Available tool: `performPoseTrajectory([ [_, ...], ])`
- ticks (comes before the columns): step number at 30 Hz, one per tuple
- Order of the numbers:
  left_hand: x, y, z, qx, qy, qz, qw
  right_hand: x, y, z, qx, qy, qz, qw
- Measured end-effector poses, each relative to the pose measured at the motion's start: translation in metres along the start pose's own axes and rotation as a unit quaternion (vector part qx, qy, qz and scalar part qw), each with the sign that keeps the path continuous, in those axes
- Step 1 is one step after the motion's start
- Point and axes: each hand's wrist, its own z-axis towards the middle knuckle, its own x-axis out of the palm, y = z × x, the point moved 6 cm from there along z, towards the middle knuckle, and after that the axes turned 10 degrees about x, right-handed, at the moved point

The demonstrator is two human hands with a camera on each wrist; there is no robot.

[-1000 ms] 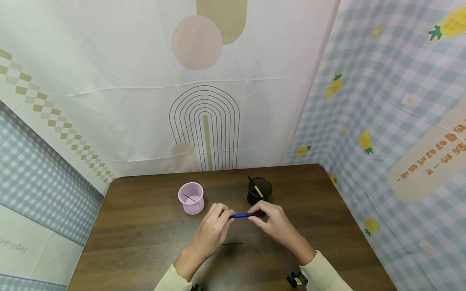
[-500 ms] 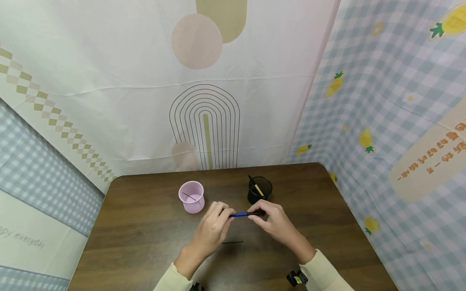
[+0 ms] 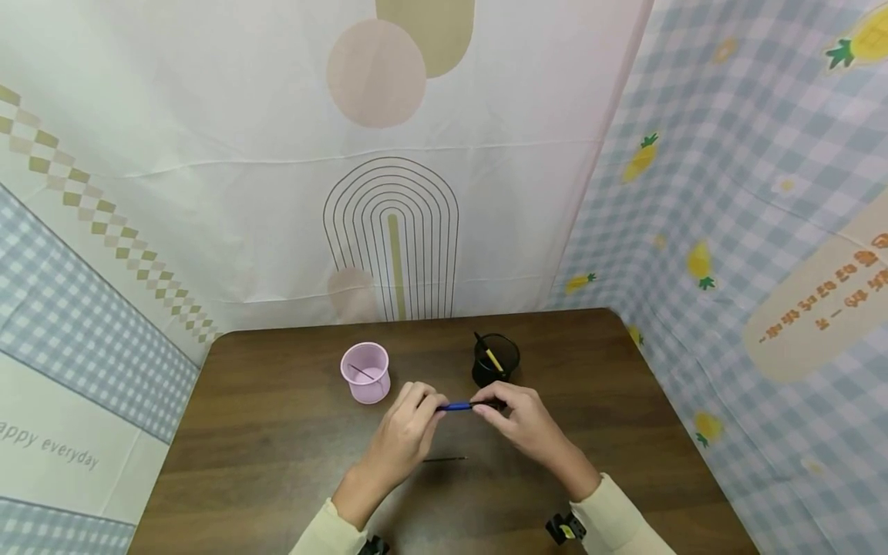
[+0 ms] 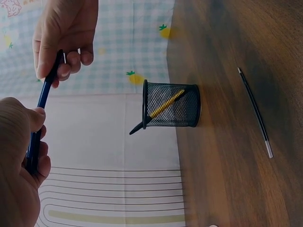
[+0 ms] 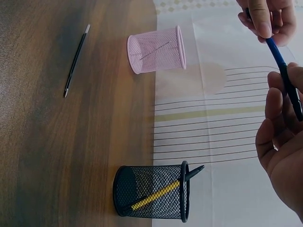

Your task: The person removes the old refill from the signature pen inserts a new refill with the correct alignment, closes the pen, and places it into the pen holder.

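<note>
Both my hands hold one blue pen (image 3: pixel 458 406) with a black end, level above the table. My left hand (image 3: pixel 405 428) grips its blue end, and my right hand (image 3: pixel 523 416) pinches the black end between thumb and fingers. Below them, a thin dark pen refill (image 4: pixel 255 113) with a pale end lies on the tabletop. Behind my right hand stands a black mesh pen holder (image 5: pixel 151 191) with a yellow and black pen (image 4: pixel 165 106) leaning inside. A pink mesh pen holder (image 5: pixel 156 49) stands behind my left hand, a thin dark stick (image 3: pixel 361 372) in it.
The brown wooden table (image 3: pixel 277 462) has its far edge against a white patterned cloth (image 3: pixel 243 231). Blue checked cloth (image 3: pixel 694 193) with pineapples hangs on the right side. A small black device (image 3: pixel 565 529) is at my right wrist.
Both hands stay on the pen in nearly the same pose. The whole view has shifted very slightly.
</note>
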Motion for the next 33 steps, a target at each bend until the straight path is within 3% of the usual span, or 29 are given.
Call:
performPoseTrajectory([
  [9, -0.001, 0.003, -0.002, -0.006, -0.009, -0.016, 0.9998, -0.001, -0.006, 0.0, 0.017, 0.01, -0.024, 1.0],
  [23, -0.003, 0.005, -0.002, -0.009, -0.008, -0.015, 0.9998, -0.013, -0.009, -0.006, -0.052, -0.02, -0.035, 0.998],
  [33, -0.003, 0.005, -0.003, -0.011, -0.007, -0.016, 0.9998, -0.014, -0.007, -0.005, -0.044, -0.025, -0.028, 0.998],
])
